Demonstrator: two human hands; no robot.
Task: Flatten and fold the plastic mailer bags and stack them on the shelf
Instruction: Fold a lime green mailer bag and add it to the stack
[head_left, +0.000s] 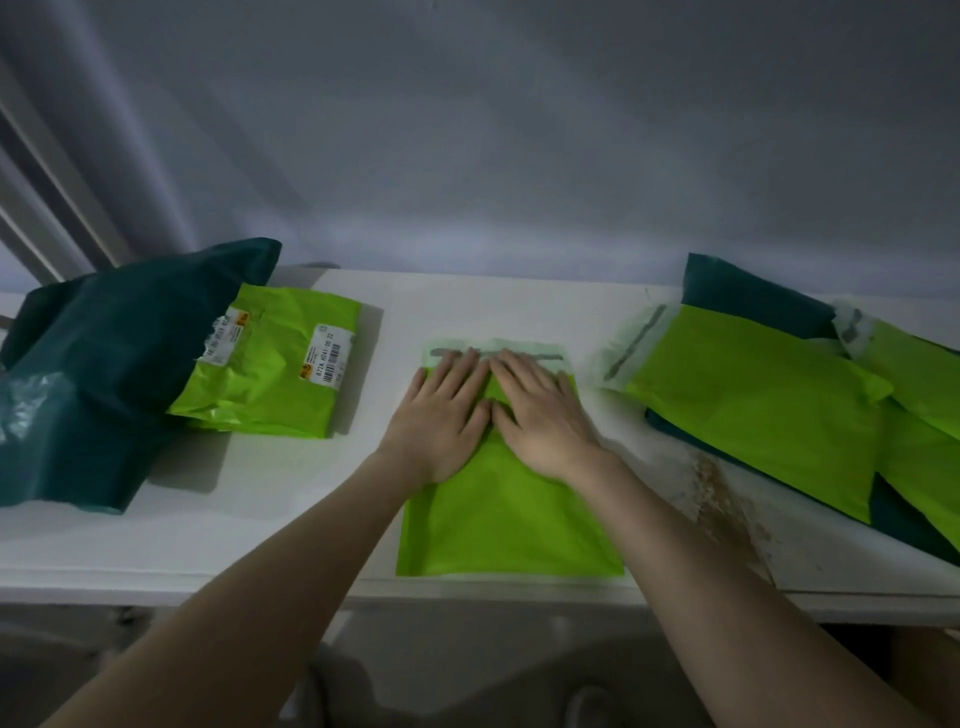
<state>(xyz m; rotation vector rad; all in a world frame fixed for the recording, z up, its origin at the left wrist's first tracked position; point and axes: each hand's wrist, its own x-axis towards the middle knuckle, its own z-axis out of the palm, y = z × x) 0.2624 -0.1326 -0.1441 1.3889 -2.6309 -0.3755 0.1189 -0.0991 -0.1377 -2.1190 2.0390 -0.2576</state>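
Note:
A lime-green mailer bag (506, 525) lies flat in the middle of the white shelf (249, 519), its pale adhesive flap pointing toward the wall. My left hand (441, 415) and my right hand (540, 415) lie side by side on its upper half, palms down, fingers straight, pressing it flat. The fingertips reach the flap's grey strip.
On the left lie a crumpled dark teal mailer (98, 374) and a wrinkled green mailer with shipping labels (270, 369). On the right is a loose pile of green mailers (753, 405) and teal mailers (748, 296). A worn brown patch (722, 493) marks the shelf. A wall rises behind.

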